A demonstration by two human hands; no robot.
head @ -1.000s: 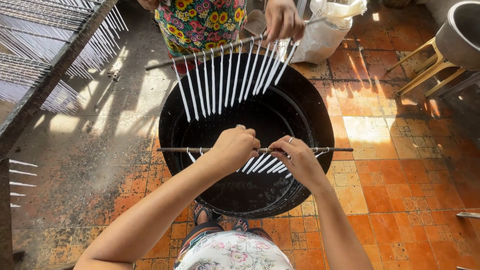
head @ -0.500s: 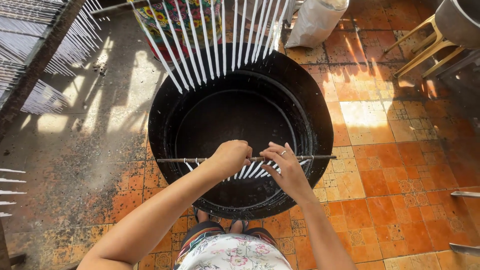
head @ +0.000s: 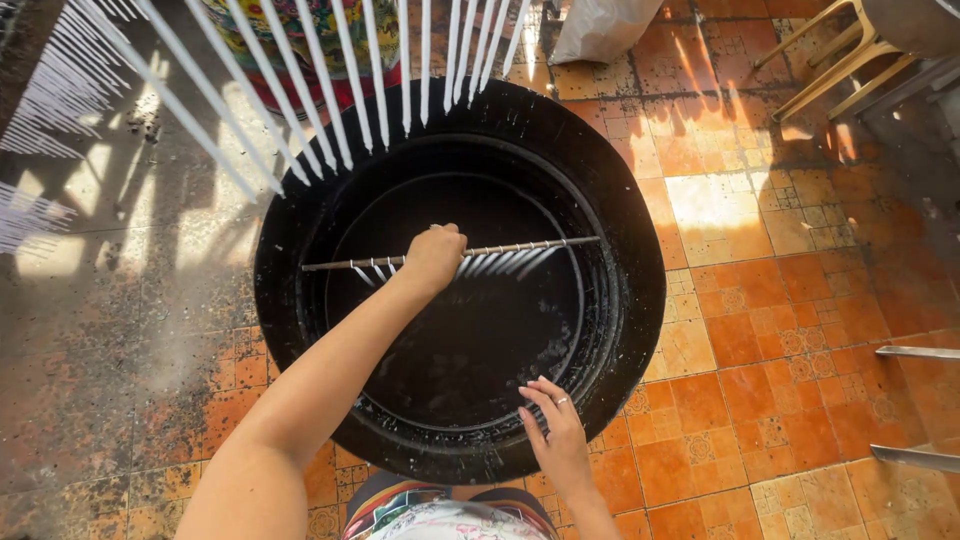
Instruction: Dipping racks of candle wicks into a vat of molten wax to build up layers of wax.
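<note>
My left hand [head: 434, 256] grips the middle of a thin rod [head: 520, 246] from which several white tapers [head: 500, 262] hang. The rod is held level over the opening of a big black round vat [head: 640, 300] on the floor. My right hand [head: 552, 428] holds nothing, its fingers spread near the vat's near rim. Across the vat, a second row of white tapers [head: 330, 90] hangs from above, in front of a person in a flowered garment [head: 290, 25].
Racks of white tapers [head: 50, 110] line the left side. A white sack [head: 600, 30] lies beyond the vat. A yellow stool's legs [head: 830, 60] stand at the upper right. Metal bars [head: 915, 455] jut in from the right edge over orange floor tiles [head: 780, 400].
My right hand let go of the rod and dropped back to the vat's near rim. My left hand carried the rod farther over the vat. The other person's row of tapers rose higher.
</note>
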